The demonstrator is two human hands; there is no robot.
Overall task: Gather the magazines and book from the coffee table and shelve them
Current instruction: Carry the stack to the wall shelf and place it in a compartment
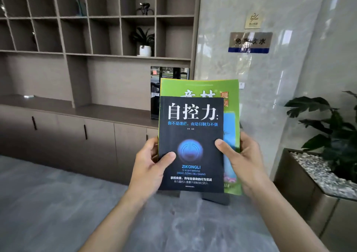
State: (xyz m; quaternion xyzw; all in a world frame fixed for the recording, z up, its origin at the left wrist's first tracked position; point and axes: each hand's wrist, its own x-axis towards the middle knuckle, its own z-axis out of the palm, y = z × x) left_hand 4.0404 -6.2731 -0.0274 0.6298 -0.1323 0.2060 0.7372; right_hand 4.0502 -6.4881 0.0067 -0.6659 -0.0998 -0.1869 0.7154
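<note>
I hold a stack upright in front of me with both hands. A dark blue book [191, 135] with white Chinese title faces me at the front. Behind it stands a larger green magazine [199, 86], its top and right side showing. My left hand [148, 166] grips the stack's left edge, thumb on the book cover. My right hand [243, 161] grips the right edge, thumb on the cover too. The wooden shelf unit [96, 54] with open cubbies stands ahead to the left, beyond the stack.
A white potted plant [144, 49] and a small dark figurine [144, 9] occupy cubbies. A counter ledge over cabinets [77, 134] runs below the cubbies. A large planter with pebbles and leafy plant [316, 170] stands at the right. Marble wall with signs is ahead right.
</note>
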